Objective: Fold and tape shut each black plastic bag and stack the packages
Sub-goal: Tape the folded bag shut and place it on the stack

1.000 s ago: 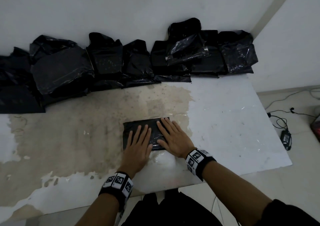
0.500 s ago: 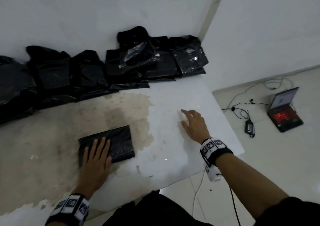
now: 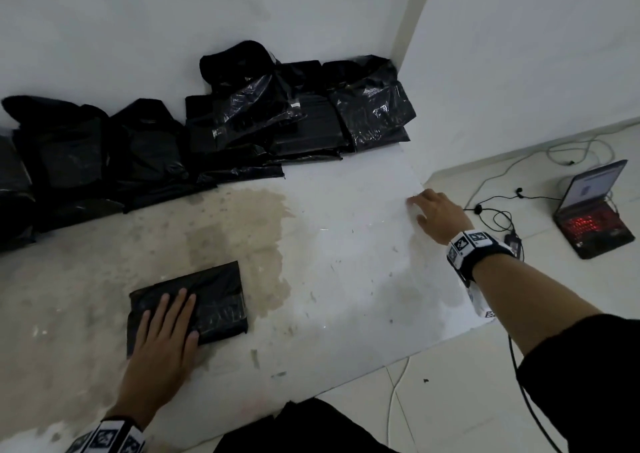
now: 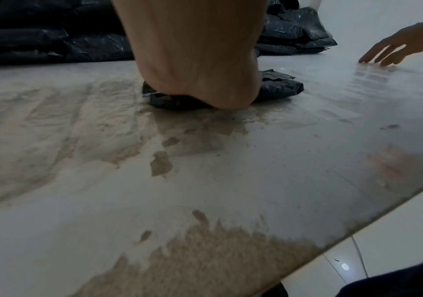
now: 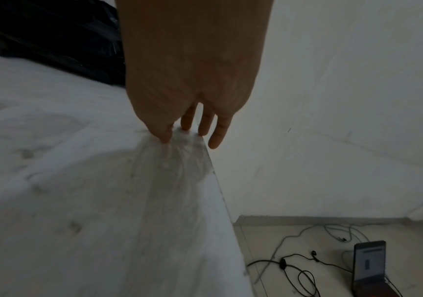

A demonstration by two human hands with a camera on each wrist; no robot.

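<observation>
A folded black plastic package (image 3: 216, 295) lies on the stained white table (image 3: 346, 279) at the front left. My left hand (image 3: 169, 314) lies flat on it with straight fingers, pressing it down; in the left wrist view the palm (image 4: 195, 60) hides most of the package (image 4: 281, 86). My right hand (image 3: 420, 206) reaches to the table's right edge. Its fingertips (image 5: 166, 136) touch the end of a clear, shiny strip of tape (image 5: 180, 164) stuck flat along that edge. I cannot see any pinch on the tape.
Several black plastic bags (image 3: 242, 120) are piled along the back wall, from the left to the corner. On the floor to the right stand an open laptop (image 3: 592, 217) and loose cables (image 3: 498, 210). The table edge runs just right of my right hand.
My right hand has left the package and moved right to the table's edge, onto the tape. The left hand stays flat on the package. The head view has swung right.
</observation>
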